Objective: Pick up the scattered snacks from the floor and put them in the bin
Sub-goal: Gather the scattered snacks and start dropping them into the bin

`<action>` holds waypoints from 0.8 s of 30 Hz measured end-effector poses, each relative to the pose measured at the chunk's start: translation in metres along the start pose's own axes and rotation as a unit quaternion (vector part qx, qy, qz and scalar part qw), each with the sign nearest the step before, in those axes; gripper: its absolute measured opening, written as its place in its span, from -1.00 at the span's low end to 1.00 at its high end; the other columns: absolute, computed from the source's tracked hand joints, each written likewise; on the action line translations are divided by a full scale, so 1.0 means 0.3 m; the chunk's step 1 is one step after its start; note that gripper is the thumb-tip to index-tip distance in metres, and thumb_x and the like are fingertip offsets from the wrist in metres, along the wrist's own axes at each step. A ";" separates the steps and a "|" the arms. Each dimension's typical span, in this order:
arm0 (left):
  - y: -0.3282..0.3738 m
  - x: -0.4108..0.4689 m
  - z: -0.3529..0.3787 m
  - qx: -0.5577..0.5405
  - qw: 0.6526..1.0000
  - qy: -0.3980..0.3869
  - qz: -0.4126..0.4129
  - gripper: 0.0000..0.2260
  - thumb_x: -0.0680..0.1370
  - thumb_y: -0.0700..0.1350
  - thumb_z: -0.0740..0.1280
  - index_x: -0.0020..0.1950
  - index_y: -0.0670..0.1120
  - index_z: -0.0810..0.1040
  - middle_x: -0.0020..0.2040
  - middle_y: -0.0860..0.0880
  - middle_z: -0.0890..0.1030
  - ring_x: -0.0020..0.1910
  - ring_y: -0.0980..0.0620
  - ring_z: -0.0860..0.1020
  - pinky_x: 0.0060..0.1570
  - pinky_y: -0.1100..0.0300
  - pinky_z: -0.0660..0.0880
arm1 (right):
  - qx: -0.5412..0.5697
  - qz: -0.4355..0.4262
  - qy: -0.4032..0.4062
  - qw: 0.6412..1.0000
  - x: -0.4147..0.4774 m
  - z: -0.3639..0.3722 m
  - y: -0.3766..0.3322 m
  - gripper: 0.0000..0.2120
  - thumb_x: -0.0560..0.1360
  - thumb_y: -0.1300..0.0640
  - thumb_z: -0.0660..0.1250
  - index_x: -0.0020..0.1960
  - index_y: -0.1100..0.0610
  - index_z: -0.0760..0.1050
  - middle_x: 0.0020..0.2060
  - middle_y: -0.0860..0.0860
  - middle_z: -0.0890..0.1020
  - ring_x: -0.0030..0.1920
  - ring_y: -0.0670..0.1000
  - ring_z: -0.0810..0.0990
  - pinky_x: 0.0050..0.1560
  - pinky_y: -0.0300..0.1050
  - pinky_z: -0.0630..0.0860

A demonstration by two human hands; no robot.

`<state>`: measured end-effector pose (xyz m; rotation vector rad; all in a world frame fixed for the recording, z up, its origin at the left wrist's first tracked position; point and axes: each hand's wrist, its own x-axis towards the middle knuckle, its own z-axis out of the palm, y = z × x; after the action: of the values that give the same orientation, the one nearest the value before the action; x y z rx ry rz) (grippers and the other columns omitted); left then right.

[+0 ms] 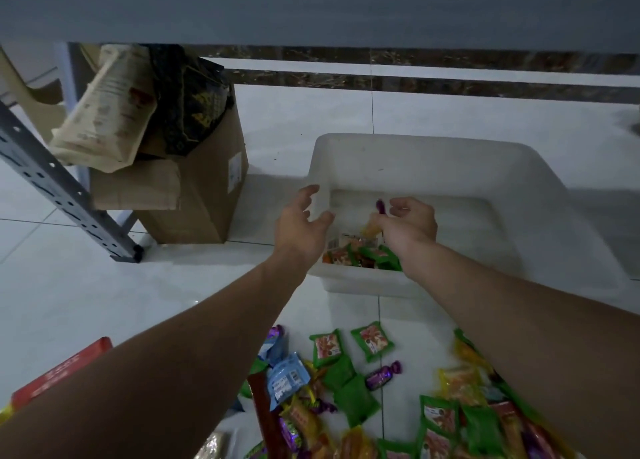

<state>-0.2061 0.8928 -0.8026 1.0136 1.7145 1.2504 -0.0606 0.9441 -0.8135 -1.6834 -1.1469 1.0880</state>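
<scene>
A white plastic bin [450,161] stands on the tiled floor ahead of me. Several green and orange snack packets [363,256] lie in its near left corner. My right hand [408,225] is over the bin's inside, fingers curled round a purple wrapped candy [381,206] and a yellow packet [370,229]. My left hand [301,223] hovers at the bin's left wall with fingers spread and holds nothing. Many scattered snacks [346,382] in green, yellow, purple and blue wrappers cover the floor near me, between and under my forearms.
A cardboard box [204,188] stuffed with bags stands left of the bin. A grey metal shelf leg [62,188] slants down at the far left. A red pack [65,372] lies at the lower left. A grey shelf edge [311,5] spans the top.
</scene>
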 end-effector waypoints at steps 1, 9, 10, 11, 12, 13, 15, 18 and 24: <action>0.002 -0.008 -0.019 0.003 1.000 0.003 0.002 -0.56 0.55 -0.15 0.35 0.41 0.07 0.38 0.42 -0.07 0.40 0.36 -0.07 0.41 0.26 0.02 0.44 | -0.024 -0.015 -0.008 1.000 -0.014 0.002 -0.005 -0.55 0.43 0.16 0.46 0.30 0.08 0.48 0.22 0.00 0.55 0.11 -0.01 0.56 0.17 -0.14 0.51; -0.039 -0.113 -0.290 0.065 0.994 0.079 0.038 -0.60 0.54 -0.08 0.35 0.38 0.08 0.42 0.36 -0.01 0.47 0.33 0.01 0.43 0.31 0.01 0.40 | -0.093 -0.175 -0.120 0.973 -0.196 0.126 -0.115 -0.55 0.48 0.05 0.41 0.34 0.03 0.45 0.20 -0.06 0.52 0.21 -0.05 0.50 0.09 -0.26 0.46; -0.049 -0.128 -0.339 0.071 0.992 0.091 0.042 -0.60 0.55 -0.08 0.35 0.38 0.08 0.43 0.35 0.01 0.48 0.31 0.04 0.44 0.31 0.04 0.40 | -0.095 -0.187 -0.132 0.969 -0.221 0.160 -0.129 -0.53 0.47 0.03 0.42 0.35 0.02 0.44 0.23 -0.04 0.52 0.22 -0.04 0.50 0.07 -0.26 0.47; -0.056 -0.145 -0.389 0.076 0.991 0.105 0.044 -0.60 0.55 -0.08 0.35 0.38 0.06 0.43 0.33 0.03 0.49 0.27 0.09 0.45 0.30 0.10 0.39 | -0.093 -0.200 -0.147 0.964 -0.250 0.198 -0.142 -0.52 0.47 0.02 0.43 0.36 0.02 0.44 0.26 -0.03 0.52 0.23 -0.04 0.50 0.11 -0.22 0.48; -0.060 -0.163 -0.443 0.083 0.988 0.122 0.046 -0.61 0.55 -0.08 0.35 0.38 0.05 0.44 0.32 0.05 0.50 0.24 0.12 0.45 0.26 0.17 0.38 | -0.089 -0.212 -0.164 0.959 -0.281 0.240 -0.155 -0.52 0.47 0.02 0.43 0.36 0.02 0.44 0.28 -0.02 0.52 0.25 -0.04 0.49 0.18 -0.18 0.46; -0.064 -0.180 -0.499 0.093 0.985 0.141 0.047 -0.62 0.55 -0.07 0.34 0.37 0.04 0.44 0.31 0.06 0.51 0.22 0.11 0.46 0.22 0.20 0.39 | -0.087 -0.222 -0.182 0.954 -0.316 0.285 -0.168 -0.52 0.47 0.02 0.43 0.36 0.02 0.44 0.29 -0.02 0.51 0.26 -0.03 0.49 0.24 -0.14 0.44; -0.071 -0.218 -0.617 0.118 0.976 0.178 0.046 -0.62 0.55 -0.03 0.33 0.36 0.05 0.45 0.30 0.06 0.52 0.26 0.04 0.47 0.23 0.14 0.42 | -0.088 -0.239 -0.218 0.942 -0.393 0.385 -0.191 -0.52 0.47 0.02 0.44 0.36 0.01 0.44 0.27 -0.01 0.52 0.24 -0.03 0.50 0.21 -0.13 0.45; -0.082 -0.291 -0.809 0.126 0.964 0.234 0.032 -0.63 0.54 -0.01 0.34 0.34 0.08 0.47 0.31 0.02 0.52 0.29 0.00 0.46 0.25 0.06 0.44 | -0.093 -0.240 -0.281 0.924 -0.535 0.550 -0.226 -0.51 0.47 0.01 0.44 0.36 0.00 0.43 0.24 -0.02 0.52 0.17 -0.04 0.52 0.08 -0.17 0.48; -0.122 -0.469 -1.162 0.112 0.941 0.319 0.004 -0.63 0.56 -0.01 0.31 0.37 0.10 0.43 0.38 0.08 0.45 0.24 0.06 0.47 0.31 -0.01 0.40 | -0.132 -0.257 -0.391 0.874 -0.859 0.855 -0.359 -0.48 0.47 0.01 0.43 0.39 0.04 0.40 0.25 0.01 0.50 0.13 -0.05 0.50 0.04 -0.18 0.42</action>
<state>-0.4738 0.6334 -0.7425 0.7803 2.3907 1.5214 -0.3856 0.7642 -0.7372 -0.9803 -2.1910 1.3255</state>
